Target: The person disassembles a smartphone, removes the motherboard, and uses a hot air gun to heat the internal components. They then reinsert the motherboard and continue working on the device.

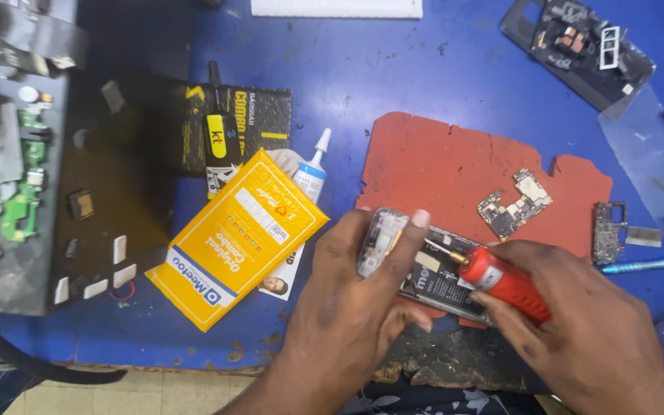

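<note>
Hidden and cut-off parts, head view

Left hand [355, 307] and right hand [578, 323] cover most of opened phone [443, 280]; its lower part is not visible. Screwdriver [501, 283] tip is too small to tell if it touches a screw. Back cover [578, 46] top is cut by the edge, white strip [337, 8] also. Parts tray [9, 154] is blurred, left side cut.

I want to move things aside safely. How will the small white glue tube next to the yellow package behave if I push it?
The glue tube looks round and slim, so it would probably roll rather than slide. It seems small, likely light. One end lies against the yellow package, which may stop it rolling that way. Its pointed nozzle looks thin, so push at the body.
</note>
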Demonstrator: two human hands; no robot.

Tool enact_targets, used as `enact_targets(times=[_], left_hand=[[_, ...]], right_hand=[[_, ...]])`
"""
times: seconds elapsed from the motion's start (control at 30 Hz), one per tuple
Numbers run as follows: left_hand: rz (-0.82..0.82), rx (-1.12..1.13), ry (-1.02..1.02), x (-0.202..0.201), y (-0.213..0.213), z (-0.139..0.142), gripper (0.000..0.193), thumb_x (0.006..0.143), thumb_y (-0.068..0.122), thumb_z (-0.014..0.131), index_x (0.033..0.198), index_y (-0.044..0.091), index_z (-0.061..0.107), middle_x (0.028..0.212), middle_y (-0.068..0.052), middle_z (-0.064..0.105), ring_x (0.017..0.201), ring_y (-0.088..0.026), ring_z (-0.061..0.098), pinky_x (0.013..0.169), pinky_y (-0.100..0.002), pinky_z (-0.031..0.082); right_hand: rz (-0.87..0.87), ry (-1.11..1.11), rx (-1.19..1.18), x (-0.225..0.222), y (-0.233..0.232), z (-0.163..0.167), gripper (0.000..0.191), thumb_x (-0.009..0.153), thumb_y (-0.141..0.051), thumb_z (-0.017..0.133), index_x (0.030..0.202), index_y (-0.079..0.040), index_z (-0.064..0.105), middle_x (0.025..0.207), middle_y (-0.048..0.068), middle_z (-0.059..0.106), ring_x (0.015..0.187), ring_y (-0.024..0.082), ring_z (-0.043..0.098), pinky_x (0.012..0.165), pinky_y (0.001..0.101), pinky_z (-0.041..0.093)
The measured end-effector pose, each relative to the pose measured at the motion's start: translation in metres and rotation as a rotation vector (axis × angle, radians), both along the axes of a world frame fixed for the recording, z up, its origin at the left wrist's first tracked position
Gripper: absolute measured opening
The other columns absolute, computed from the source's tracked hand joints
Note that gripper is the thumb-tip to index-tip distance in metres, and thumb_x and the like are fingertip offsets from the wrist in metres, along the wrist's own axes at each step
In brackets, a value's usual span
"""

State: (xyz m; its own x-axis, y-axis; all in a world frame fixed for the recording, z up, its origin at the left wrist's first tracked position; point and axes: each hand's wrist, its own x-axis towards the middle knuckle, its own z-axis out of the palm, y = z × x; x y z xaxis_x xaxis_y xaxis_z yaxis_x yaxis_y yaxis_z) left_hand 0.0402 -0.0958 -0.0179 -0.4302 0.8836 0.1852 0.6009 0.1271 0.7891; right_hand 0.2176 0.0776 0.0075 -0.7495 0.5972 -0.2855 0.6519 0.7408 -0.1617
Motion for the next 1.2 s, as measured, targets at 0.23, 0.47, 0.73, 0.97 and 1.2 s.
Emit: enact_targets(times=[0.23, 0.47, 0.73, 0.97, 1.2], left_hand=[[0.076, -0.022, 0.021, -0.003, -0.006, -0.002, 0.089, 0.087, 0.025, 0.081, 0.158, 0.004, 0.031, 0.144, -0.031, 0.041, 0.129, -0.049, 0.05, 0.107, -0.052, 0.044], [0.161, 0.054, 0.038, 0.002, -0.01, -0.006, 0.069, 0.093, 0.013, 0.075, 0.153, 0.002, 0.041, 0.14, -0.025, 0.05, 0.126, -0.044, 0.057, 0.105, -0.047, 0.049], [-0.117, 0.2, 0.63, -0.023, -0.012, 0.016, 0.034, 0.086, 0.014, 0.07, 0.117, -0.001, 0.068, 0.115, -0.017, 0.065, 0.116, -0.036, 0.062, 0.105, -0.058, 0.047], [-0.295, 0.292, 0.83, -0.029, -0.024, -0.032, 0.02, 0.074, 0.021, 0.07, 0.082, 0.002, 0.068, 0.081, -0.014, 0.063, 0.089, -0.032, 0.068, 0.087, -0.054, 0.054], [-0.397, 0.268, 0.969, -0.04, -0.01, 0.007, 0.015, 0.071, 0.018, 0.071, 0.079, 0.006, 0.066, 0.078, -0.01, 0.063, 0.083, -0.026, 0.069, 0.086, -0.047, 0.058]], right_hand=[[-0.164, 0.138, -0.079, -0.003, 0.009, 0.005, 0.06, 0.074, -0.033, 0.085, 0.124, -0.006, 0.066, 0.113, 0.014, 0.073, 0.092, 0.029, 0.076, 0.076, 0.0399, 0.062], [-0.078, 0.223, -0.074, 0.001, 0.004, 0.003, 0.055, 0.077, -0.031, 0.083, 0.126, -0.011, 0.067, 0.111, 0.011, 0.074, 0.087, 0.025, 0.076, 0.07, 0.0376, 0.062], [0.226, 0.405, -0.241, 0.031, 0.012, -0.001, 0.061, 0.077, -0.038, 0.083, 0.13, -0.014, 0.065, 0.113, 0.005, 0.074, 0.1, 0.021, 0.078, 0.078, 0.0326, 0.066], [0.202, 0.126, -0.595, 0.055, 0.012, -0.007, 0.057, 0.092, -0.041, 0.076, 0.14, -0.015, 0.062, 0.122, 0.01, 0.071, 0.107, 0.025, 0.074, 0.085, 0.04, 0.06], [0.505, 0.238, -0.415, 0.07, 0.009, -0.014, 0.056, 0.1, -0.041, 0.07, 0.146, -0.01, 0.06, 0.13, 0.019, 0.07, 0.115, 0.038, 0.068, 0.092, 0.051, 0.053]])
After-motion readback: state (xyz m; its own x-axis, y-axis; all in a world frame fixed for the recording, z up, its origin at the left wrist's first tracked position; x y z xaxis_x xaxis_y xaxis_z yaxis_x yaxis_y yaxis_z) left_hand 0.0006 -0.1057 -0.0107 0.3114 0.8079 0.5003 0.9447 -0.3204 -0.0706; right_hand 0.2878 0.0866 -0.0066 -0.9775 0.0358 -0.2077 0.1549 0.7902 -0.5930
